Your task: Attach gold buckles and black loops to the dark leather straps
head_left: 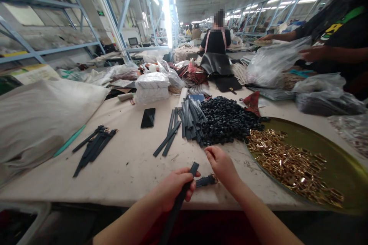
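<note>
My left hand is closed around a dark leather strap, whose upper end sticks out past the thumb while the rest hangs toward my lap. Just to the right, my right hand has its fingertips pinched together in front of a heap of small black loops; what they grip is too small to make out. Between the hands, a dark strap piece with a metal buckle lies on the table. Flat dark strips are stacked beside the loops.
A round gold tray holding many gold buckles stands at right. Buckled straps and a phone lie left on the table. Plastic-wrapped bundles line the back. Another person's arm reaches over a plastic bag.
</note>
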Available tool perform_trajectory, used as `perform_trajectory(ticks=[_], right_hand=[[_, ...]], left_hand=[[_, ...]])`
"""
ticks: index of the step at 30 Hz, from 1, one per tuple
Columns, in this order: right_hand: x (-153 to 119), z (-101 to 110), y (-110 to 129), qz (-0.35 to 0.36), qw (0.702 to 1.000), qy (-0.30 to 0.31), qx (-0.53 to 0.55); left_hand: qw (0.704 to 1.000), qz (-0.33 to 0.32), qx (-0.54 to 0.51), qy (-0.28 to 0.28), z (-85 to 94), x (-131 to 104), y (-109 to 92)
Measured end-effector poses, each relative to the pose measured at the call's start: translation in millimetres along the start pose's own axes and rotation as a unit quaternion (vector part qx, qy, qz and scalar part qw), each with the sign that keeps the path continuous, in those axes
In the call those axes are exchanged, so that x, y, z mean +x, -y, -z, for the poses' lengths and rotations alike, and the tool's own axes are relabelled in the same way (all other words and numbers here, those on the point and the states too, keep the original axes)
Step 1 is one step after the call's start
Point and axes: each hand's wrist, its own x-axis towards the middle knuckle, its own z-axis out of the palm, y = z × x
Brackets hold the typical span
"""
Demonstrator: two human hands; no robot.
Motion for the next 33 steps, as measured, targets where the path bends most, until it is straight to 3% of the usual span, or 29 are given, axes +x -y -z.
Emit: perform_trajectory(ticks=[3,9,14,16,17,18,20,22,23,25,29,31,33], right_hand=[[15.9,-6.6,-9.2,-0.002,0.998,-0.002,-0.065],[14.9,-11.3,-17.3,0.011,0.997,0.019,-0.079],[-0.2,-2.6,-20.6,0.004,0.999,0.03,-0.026],[-10.7,3.0,-17.4,-0.042,0.993,0.048,0.095],[-16.7,6.0,-14.4,-0.082,0.975,0.064,0.198],[-22.9,8.9,-10.8,-0.129,0.937,0.081,0.315],[-34.2,14.0,-2.9,-0.21,0.825,0.103,0.514],[-43.1,16.7,3.8,-0.25,0.756,0.097,0.597],[-46.6,17.0,6.1,-0.257,0.746,0.091,0.607],[-52.4,15.6,8.7,-0.25,0.771,0.079,0.581],[-63.1,9.1,8.9,-0.16,0.879,0.07,0.444],[-66.3,8.4,7.0,-0.125,0.903,0.083,0.404],[-66.5,11.7,3.8,-0.133,0.9,0.084,0.406]], left_hand=[[0.996,0.021,-0.091,-0.008,1.6,-1.3,0.2],[0.99,0.032,-0.135,0.003,3.1,-4.5,6.6],[0.987,0.031,-0.156,0.027,2.5,-2.8,10.6],[0.993,0.024,-0.113,0.022,-0.4,-3.3,8.8],[0.997,0.008,-0.07,0.015,-2.3,-3.3,7.5],[1.0,-0.019,-0.014,0.006,-4.4,-2.9,6.2],[0.988,-0.092,0.122,-0.02,-8.3,-1.2,4.6],[0.955,-0.154,0.248,-0.048,-11.0,1.1,5.0],[0.937,-0.171,0.3,-0.059,-11.7,2.0,6.0],[0.897,-0.189,0.392,-0.076,-11.9,3.0,8.6],[0.826,-0.192,0.523,-0.084,-10.4,0.9,10.2],[0.822,-0.19,0.534,-0.059,-10.6,-2.9,7.4],[0.843,-0.174,0.508,-0.023,-11.7,-8.6,3.4]])
